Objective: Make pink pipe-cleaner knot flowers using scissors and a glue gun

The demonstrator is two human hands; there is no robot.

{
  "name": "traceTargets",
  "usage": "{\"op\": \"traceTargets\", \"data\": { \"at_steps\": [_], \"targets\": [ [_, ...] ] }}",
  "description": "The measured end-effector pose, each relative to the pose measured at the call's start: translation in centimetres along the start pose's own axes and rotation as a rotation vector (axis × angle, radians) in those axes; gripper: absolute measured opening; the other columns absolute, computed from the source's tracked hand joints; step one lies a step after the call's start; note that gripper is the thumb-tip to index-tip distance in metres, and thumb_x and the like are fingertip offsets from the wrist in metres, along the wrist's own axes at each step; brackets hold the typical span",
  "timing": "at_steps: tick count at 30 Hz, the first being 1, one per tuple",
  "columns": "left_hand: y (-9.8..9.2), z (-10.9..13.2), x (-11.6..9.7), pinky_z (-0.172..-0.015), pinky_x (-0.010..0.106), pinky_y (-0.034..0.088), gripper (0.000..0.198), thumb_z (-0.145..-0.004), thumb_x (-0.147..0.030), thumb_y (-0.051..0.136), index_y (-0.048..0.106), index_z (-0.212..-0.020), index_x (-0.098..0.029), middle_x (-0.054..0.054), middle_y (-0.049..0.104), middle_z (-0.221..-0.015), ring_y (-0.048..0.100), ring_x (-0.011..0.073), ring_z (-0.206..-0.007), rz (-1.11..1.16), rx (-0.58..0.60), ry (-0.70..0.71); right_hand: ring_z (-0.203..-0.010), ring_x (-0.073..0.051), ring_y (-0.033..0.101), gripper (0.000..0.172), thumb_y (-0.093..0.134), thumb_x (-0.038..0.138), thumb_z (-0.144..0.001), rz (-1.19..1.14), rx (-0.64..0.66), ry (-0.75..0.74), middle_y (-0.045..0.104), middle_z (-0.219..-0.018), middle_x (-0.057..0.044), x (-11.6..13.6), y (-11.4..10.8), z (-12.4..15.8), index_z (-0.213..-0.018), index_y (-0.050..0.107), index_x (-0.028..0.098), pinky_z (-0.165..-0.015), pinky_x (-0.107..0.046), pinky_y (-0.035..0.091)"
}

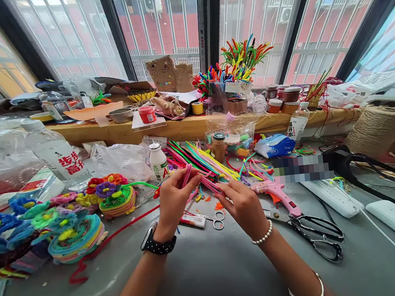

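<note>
Pink pipe cleaners [210,182] stretch between my two hands, above the middle of the grey table. My left hand [176,195] pinches their looped upper end between thumb and fingers. At the other end, my right hand [242,204] has its fingertips closed on the same pink strands. How many strands there are I cannot tell. Behind the hands lies a pile of loose coloured pipe cleaners [212,158]. Below them on the table are small scissors [218,220] and a small white box [193,220].
At left sit pipe-cleaner flowers [68,227] and a water bottle [55,156]. To the right lie a pink glue gun [276,194], large black-handled scissors [316,236] and a white power strip [333,197]. A small white bottle [158,162] and a brown jar [219,148] stand behind.
</note>
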State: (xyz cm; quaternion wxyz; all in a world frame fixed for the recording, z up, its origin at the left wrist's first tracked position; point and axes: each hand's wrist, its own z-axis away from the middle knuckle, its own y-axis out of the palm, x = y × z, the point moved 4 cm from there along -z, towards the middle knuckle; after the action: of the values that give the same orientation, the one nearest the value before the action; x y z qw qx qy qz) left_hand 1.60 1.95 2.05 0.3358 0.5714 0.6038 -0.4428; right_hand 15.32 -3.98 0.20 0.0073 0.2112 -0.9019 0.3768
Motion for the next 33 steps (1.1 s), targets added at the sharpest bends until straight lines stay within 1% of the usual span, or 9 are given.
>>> {"op": "traceTargets", "data": {
  "at_steps": [8, 12, 14, 16, 19, 23, 25, 29, 33],
  "targets": [
    [0.0, -0.1, 0.0, -0.062, 0.023, 0.048, 0.024, -0.062, -0.033, 0.062, 0.062, -0.076, -0.014, 0.003, 0.062, -0.074, 0.057, 0.0139, -0.067, 0.058, 0.005, -0.037, -0.065, -0.017, 0.057, 0.023, 0.040, 0.020, -0.082, -0.125, -0.035, 0.068, 0.061, -0.067, -0.008, -0.1, -0.4, -0.1, -0.088, 0.062, 0.013, -0.064, -0.029, 0.045],
    [0.2, 0.0, -0.2, -0.060, 0.022, 0.046, 0.023, -0.063, -0.033, 0.061, 0.062, -0.076, -0.014, 0.002, 0.061, -0.073, 0.056, 0.0134, -0.066, 0.049, 0.007, -0.035, -0.060, -0.015, 0.059, 0.018, 0.049, 0.027, -0.077, -0.607, -0.047, 0.388, 0.063, -0.066, -0.004, -1.6, -0.2, -0.1, -0.083, 0.061, 0.017, -0.059, -0.029, 0.048],
    [0.6, 0.1, -0.3, -0.055, 0.020, 0.043, 0.022, -0.063, -0.033, 0.061, 0.062, -0.072, -0.014, 0.001, 0.061, -0.068, 0.054, 0.0119, -0.061, 0.015, 0.053, -0.047, -0.055, -0.013, 0.059, 0.019, 0.050, 0.031, -0.075, -0.877, -0.050, 0.585, 0.063, -0.065, -0.003, -2.6, 0.2, 0.0, -0.081, 0.060, 0.016, -0.054, -0.027, 0.049],
    [0.9, 0.2, -0.3, -0.050, 0.019, 0.040, 0.022, -0.063, -0.035, 0.060, 0.063, -0.071, -0.014, 0.000, 0.060, -0.064, 0.052, 0.0109, -0.057, -0.021, 0.110, -0.057, -0.056, -0.013, 0.059, 0.020, 0.052, 0.032, -0.074, -1.022, -0.088, 0.692, 0.063, -0.067, -0.002, -3.5, 0.4, 0.2, -0.080, 0.059, 0.015, -0.055, -0.026, 0.050],
    [0.9, 0.1, -0.3, -0.054, 0.020, 0.040, 0.024, -0.069, -0.037, 0.054, 0.065, -0.073, -0.016, 0.001, 0.062, -0.068, 0.052, 0.0123, -0.061, -0.065, 0.123, -0.057, -0.061, -0.013, 0.058, 0.018, 0.053, 0.030, -0.073, -0.995, -0.095, 0.672, 0.062, -0.070, -0.002, -4.0, 0.0, 0.0, -0.082, 0.059, 0.015, -0.058, -0.026, 0.049],
    [0.6, -0.4, -0.2, -0.079, 0.025, 0.037, 0.027, -0.075, -0.034, 0.046, 0.067, -0.071, -0.019, 0.004, 0.062, -0.083, 0.052, 0.0168, -0.087, -0.121, 0.139, 0.031, -0.071, -0.015, 0.057, 0.017, 0.048, 0.025, -0.077, -0.784, -0.022, 0.509, 0.061, -0.080, -0.005, -3.5, -0.7, -0.4, -0.084, 0.060, 0.017, -0.061, -0.027, 0.048],
    [0.7, -0.6, -0.1, -0.085, 0.027, 0.033, 0.024, -0.075, -0.032, 0.047, 0.068, -0.074, -0.020, 0.004, 0.061, -0.087, 0.049, 0.0180, -0.093, -0.159, 0.185, 0.069, -0.078, -0.016, 0.056, 0.017, 0.045, 0.021, -0.078, -0.719, -0.011, 0.420, 0.060, -0.086, -0.005, -3.0, -0.9, -0.6, -0.086, 0.061, 0.019, -0.066, -0.028, 0.047],
    [1.2, -0.7, 0.3, -0.080, 0.028, 0.036, 0.023, -0.073, -0.032, 0.050, 0.067, -0.083, -0.021, 0.005, 0.059, -0.083, 0.049, 0.0183, -0.087, -0.228, 0.281, 0.088, -0.082, -0.016, 0.056, 0.021, 0.044, 0.015, -0.078, -0.659, 0.017, 0.330, 0.061, -0.087, -0.004, -2.4, -0.8, -0.6, -0.089, 0.060, 0.021, -0.073, -0.030, 0.045],
    [1.8, -0.5, 0.4, -0.068, 0.027, 0.040, 0.021, -0.070, -0.032, 0.053, 0.067, -0.081, -0.022, 0.004, 0.056, -0.074, 0.049, 0.0178, -0.076, -0.284, 0.320, 0.089, -0.071, -0.014, 0.059, 0.019, 0.045, 0.016, -0.077, -0.686, -0.016, 0.407, 0.062, -0.082, -0.003, -2.6, -0.5, -0.3, -0.094, 0.055, 0.020, -0.065, -0.027, 0.048]
  ]
}}
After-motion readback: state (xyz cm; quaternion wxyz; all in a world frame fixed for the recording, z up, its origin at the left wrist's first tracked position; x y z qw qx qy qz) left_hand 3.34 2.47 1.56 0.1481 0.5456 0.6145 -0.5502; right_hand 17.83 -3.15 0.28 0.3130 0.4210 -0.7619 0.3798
